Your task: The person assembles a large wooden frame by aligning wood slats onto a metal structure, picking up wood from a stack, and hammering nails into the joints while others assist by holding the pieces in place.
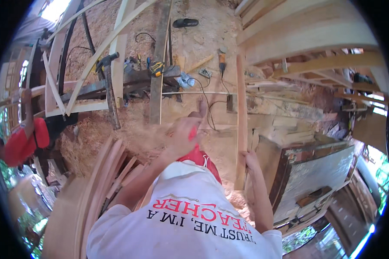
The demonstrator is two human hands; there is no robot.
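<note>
My right hand (250, 161) is closed on the near end of a long, narrow wooden plank (241, 108), which stretches away from me. My left hand (182, 137) is in front of my red shorts (197, 156), smeared by motion, so its fingers and anything in them cannot be made out. Left of it, a hammer (111, 88) with a long handle leans against a wooden frame (77, 108). A yellow and black power drill (157, 69) rests on a dark timber beam (136, 80) beyond my left hand.
An orange corded power tool (222, 60) and a black slipper (185, 23) lie on the sawdust-covered floor. Curved boards (97, 181) stand near my left side; a large wooden panel (313, 172) is at right. At far left is another person's red sleeve (19, 149).
</note>
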